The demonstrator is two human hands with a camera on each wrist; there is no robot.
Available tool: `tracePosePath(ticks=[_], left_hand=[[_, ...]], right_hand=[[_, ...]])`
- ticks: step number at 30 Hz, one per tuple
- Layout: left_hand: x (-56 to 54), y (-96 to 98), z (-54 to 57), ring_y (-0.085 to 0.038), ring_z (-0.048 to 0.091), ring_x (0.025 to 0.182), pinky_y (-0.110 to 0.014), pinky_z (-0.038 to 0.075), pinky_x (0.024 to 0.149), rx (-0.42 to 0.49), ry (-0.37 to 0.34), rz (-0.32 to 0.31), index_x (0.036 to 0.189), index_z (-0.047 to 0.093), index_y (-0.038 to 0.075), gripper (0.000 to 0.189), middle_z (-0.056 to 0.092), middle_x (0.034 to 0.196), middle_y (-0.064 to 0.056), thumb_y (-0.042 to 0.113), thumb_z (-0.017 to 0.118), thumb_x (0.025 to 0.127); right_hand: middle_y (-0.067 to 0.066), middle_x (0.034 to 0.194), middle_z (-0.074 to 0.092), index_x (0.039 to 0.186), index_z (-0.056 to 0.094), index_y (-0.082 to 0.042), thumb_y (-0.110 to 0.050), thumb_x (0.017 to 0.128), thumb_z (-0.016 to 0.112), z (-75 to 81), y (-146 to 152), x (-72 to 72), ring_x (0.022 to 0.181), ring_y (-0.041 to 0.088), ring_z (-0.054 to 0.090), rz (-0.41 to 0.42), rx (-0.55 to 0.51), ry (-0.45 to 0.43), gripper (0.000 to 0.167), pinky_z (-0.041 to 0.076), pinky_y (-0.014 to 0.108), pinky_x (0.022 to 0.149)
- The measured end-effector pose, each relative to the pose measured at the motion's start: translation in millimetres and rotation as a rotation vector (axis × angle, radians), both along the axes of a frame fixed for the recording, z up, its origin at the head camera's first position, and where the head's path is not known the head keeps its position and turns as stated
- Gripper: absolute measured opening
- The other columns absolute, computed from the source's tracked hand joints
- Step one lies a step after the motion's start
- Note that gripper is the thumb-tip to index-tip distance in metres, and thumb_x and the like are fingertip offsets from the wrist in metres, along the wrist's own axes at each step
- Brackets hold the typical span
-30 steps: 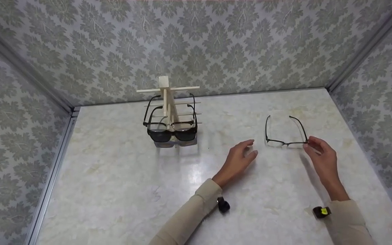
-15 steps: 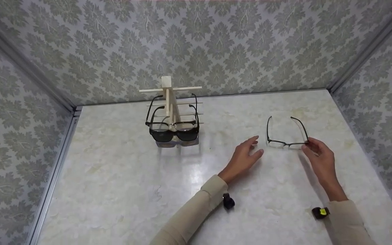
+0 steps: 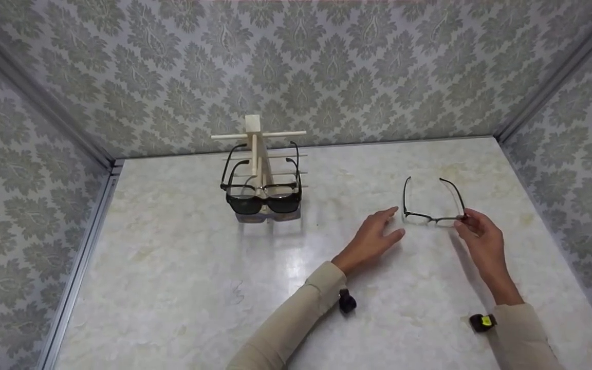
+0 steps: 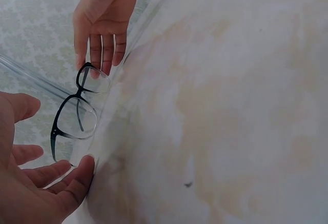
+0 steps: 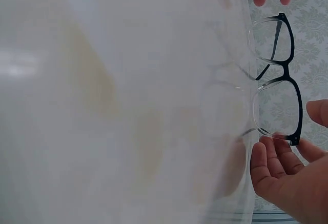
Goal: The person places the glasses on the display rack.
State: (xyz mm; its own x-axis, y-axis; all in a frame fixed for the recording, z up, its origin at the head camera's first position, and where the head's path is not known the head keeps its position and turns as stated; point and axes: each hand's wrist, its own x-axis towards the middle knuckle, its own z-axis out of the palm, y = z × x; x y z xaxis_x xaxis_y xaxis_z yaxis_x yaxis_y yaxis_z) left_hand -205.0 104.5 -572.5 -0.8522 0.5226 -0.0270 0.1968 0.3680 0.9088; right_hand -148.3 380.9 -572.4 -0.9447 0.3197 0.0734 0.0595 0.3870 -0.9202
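A pair of dark-rimmed eyeglasses (image 3: 432,220) is at the right of the marble-patterned table, lenses toward the person and temples unfolded, pointing away. My right hand (image 3: 486,241) holds its right corner near the hinge, thumb in front and fingers behind in the left wrist view. My left hand (image 3: 373,239) is just left of the other corner, thumb and fingers spread with nothing between them. In the right wrist view the eyeglasses (image 5: 294,88) show both clear lenses, with the right hand's fingers (image 5: 274,162) at the lower hinge.
Left of centre stands a wooden eyewear rack (image 3: 258,154) with crossbars. It carries black sunglasses (image 3: 247,205) and, behind them, clear-lensed glasses (image 3: 239,190). Patterned wall panels (image 3: 296,67) enclose the table (image 3: 172,288) at the back and sides. A small black camera (image 3: 347,302) sits at the left cuff.
My left hand has moved right, toward the eyeglasses. My right hand has shifted slightly left at the hinge, while the eyeglasses stay nearly in place.
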Motion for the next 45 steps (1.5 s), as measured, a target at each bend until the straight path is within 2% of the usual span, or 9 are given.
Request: tracePosePath(ticks=[6,10,15,20,26,34,41,45], left_hand=[[-2.3,1.8,-0.4,-0.017,0.048,0.152,-0.035,0.042,0.124,0.012,-0.002,-0.033,0.17,0.044,0.014,0.062,0.048,0.169,-0.005,0.033,0.063,0.114],[-3.9,3.1,-0.7,-0.018,0.048,0.153,-0.036,0.042,0.124,0.023,-0.013,-0.034,0.171,0.042,0.014,0.063,0.047,0.17,-0.004,0.033,0.063,0.114],[-3.9,5.1,-0.5,-0.02,0.054,0.149,-0.037,0.047,0.12,0.034,-0.066,-0.015,0.172,0.038,0.013,0.067,0.048,0.169,-0.003,0.035,0.063,0.114],[-4.3,6.8,-0.1,-0.017,0.055,0.146,-0.036,0.049,0.118,0.033,-0.078,-0.001,0.17,0.042,0.012,0.064,0.05,0.168,-0.002,0.034,0.063,0.114],[-3.8,7.6,1.5,-0.017,0.057,0.144,-0.034,0.049,0.117,0.038,-0.073,-0.01,0.169,0.045,0.011,0.062,0.054,0.165,-0.002,0.033,0.063,0.114],[-4.4,8.9,2.6,-0.017,0.058,0.143,-0.033,0.049,0.116,0.038,-0.061,-0.016,0.167,0.048,0.011,0.058,0.057,0.162,-0.002,0.031,0.062,0.114],[-5.3,12.9,0.7,-0.017,0.059,0.142,-0.033,0.05,0.115,0.052,-0.074,-0.004,0.167,0.049,0.013,0.057,0.059,0.16,0.0,0.029,0.063,0.114],[-5.4,13.5,0.0,-0.017,0.059,0.141,-0.032,0.049,0.115,0.054,-0.062,-0.006,0.166,0.049,0.012,0.057,0.06,0.159,0.0,0.029,0.063,0.114]], right_hand=[[0.024,0.143,0.064,0.164,0.045,0.004,-0.021,0.113,0.066,1.9,2,0.0,0.109,-0.001,0.063,0.003,-0.021,-0.026,0.061,0.055,0.011,0.09],[0.026,0.145,0.062,0.167,0.039,0.005,-0.023,0.113,0.066,2.9,3,-2.0,0.11,-0.004,0.061,0.005,-0.017,-0.05,0.066,0.054,0.01,0.09],[0.028,0.146,0.061,0.166,0.042,0.004,-0.024,0.114,0.065,1.8,3,-3.9,0.109,-0.007,0.061,0.01,0.0,-0.08,0.064,0.054,0.009,0.09],[0.025,0.145,0.062,0.166,0.044,0.001,-0.024,0.114,0.064,1.1,3,-3.1,0.109,-0.006,0.061,0.003,0.012,-0.098,0.061,0.054,0.009,0.091],[0.017,0.137,0.067,0.166,0.046,-0.001,-0.024,0.114,0.065,2.0,3,-2.8,0.106,-0.007,0.063,-0.02,0.013,-0.107,0.06,0.055,0.01,0.09],[-0.007,0.113,0.072,0.162,0.049,0.004,-0.026,0.113,0.066,2.6,5,-3.5,0.1,-0.007,0.068,-0.004,0.006,-0.078,0.06,0.056,0.011,0.089],[-0.001,0.114,0.071,0.16,0.051,0.005,-0.023,0.113,0.066,1.4,6,-2.0,0.101,-0.006,0.069,0.008,0.006,-0.081,0.057,0.057,0.012,0.09],[-0.004,0.112,0.072,0.159,0.052,0.006,-0.024,0.113,0.066,2.0,6,-1.4,0.101,-0.005,0.069,0.016,0.01,-0.073,0.056,0.056,0.011,0.089]])
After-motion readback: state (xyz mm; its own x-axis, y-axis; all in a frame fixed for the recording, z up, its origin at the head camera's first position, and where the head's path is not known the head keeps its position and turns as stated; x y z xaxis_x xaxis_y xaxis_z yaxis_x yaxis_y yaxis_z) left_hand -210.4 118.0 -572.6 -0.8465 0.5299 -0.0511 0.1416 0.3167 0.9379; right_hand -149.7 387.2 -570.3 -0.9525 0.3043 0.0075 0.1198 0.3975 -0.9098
